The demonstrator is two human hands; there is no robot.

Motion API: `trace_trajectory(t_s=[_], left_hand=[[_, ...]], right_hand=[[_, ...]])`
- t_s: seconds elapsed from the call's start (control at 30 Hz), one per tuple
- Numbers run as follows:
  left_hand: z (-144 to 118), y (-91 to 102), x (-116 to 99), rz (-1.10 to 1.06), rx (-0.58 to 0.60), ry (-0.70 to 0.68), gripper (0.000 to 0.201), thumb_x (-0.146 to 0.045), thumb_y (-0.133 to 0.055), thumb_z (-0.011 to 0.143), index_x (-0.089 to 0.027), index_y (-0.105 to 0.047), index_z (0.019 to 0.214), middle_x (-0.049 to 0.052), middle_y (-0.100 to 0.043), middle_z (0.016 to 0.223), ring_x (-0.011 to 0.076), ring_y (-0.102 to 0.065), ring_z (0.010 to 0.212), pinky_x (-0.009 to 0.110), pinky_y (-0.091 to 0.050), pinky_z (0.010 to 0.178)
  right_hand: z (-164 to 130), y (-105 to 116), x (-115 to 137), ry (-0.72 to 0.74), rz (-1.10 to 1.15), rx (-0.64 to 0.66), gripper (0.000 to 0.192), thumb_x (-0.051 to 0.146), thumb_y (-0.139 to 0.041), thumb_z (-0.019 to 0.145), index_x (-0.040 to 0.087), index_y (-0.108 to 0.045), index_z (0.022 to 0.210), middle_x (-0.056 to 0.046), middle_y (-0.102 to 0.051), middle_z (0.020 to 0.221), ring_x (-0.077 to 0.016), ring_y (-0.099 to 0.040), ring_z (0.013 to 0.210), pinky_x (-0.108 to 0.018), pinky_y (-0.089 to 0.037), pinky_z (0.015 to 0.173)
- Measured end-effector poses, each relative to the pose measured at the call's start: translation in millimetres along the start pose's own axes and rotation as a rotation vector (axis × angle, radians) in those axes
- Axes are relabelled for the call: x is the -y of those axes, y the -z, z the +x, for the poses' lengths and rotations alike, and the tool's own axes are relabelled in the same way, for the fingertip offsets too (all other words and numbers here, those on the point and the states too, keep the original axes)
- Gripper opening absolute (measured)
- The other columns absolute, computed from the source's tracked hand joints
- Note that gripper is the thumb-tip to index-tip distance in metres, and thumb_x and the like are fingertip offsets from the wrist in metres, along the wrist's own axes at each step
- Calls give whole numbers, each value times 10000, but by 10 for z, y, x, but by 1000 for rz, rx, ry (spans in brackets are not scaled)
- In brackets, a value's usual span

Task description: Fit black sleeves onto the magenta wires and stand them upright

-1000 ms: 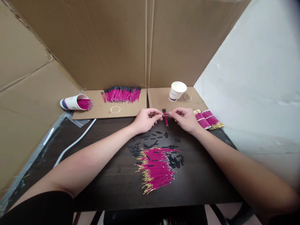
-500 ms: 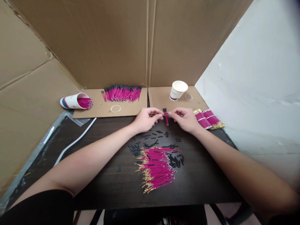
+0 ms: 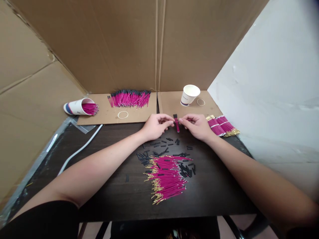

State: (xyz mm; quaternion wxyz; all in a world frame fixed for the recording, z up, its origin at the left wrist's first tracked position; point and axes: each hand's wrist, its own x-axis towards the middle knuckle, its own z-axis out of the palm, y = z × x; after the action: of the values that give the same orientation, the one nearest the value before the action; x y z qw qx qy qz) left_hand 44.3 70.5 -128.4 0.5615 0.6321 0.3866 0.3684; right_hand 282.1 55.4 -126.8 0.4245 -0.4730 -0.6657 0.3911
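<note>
My left hand (image 3: 156, 126) and my right hand (image 3: 196, 125) meet fingertip to fingertip at the far side of the dark table (image 3: 114, 196). Between them stands a small bunch of pink pins with black caps (image 3: 176, 122), pinched by both hands. Whether either hand also holds a loose cap is hidden by the fingers. Below the hands lie scattered black caps (image 3: 159, 149) and a loose heap of pink pins with gold tips (image 3: 165, 179).
A cardboard sheet (image 3: 109, 114) at the back carries a row of capped pink pins (image 3: 129, 99), a rubber band (image 3: 122, 115), a tipped paper cup with pins (image 3: 79, 108) and an upright paper cup (image 3: 189, 94). Banded pin bundles (image 3: 221, 126) lie at right. A white cable (image 3: 79, 151) runs at left.
Both hands stay nearly in place at the small bunch; the fingertips shift only slightly. The view has drifted a little.
</note>
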Motion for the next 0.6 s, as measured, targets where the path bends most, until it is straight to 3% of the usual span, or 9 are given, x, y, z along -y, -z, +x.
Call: trace_trajectory(t_s=[0.37, 0.47, 0.6], left_hand=[[9, -6, -3, -41, -20, 33, 161, -219, -747, 1048, -100, -802, 1141, 121, -820, 977, 112, -616, 651, 233, -498, 553], [35, -6, 3, -100, -64, 52, 131, -184, -669, 1082, -97, -754, 1131, 117, -803, 971, 111, -619, 628, 239, -517, 539], [56, -8, 14, -112, -95, 83, 95, -64, -643, 1031, -111, -698, 1092, 94, -772, 946, 112, -636, 634, 238, -531, 538]], right_hand=[[-3, 2, -13, 7, 46, -1, 467, 669, -854, 924, 213, -815, 829, -24, -622, 658, -176, -511, 606, -333, -432, 576], [14, 7, -58, 63, 52, -118, 418, 633, -882, 909, 224, -821, 852, -57, -670, 790, -206, -569, 693, -354, -465, 616], [25, 38, -84, 155, -119, -299, 330, 572, -869, 930, 244, -859, 899, -73, -660, 877, -226, -573, 735, -370, -472, 645]])
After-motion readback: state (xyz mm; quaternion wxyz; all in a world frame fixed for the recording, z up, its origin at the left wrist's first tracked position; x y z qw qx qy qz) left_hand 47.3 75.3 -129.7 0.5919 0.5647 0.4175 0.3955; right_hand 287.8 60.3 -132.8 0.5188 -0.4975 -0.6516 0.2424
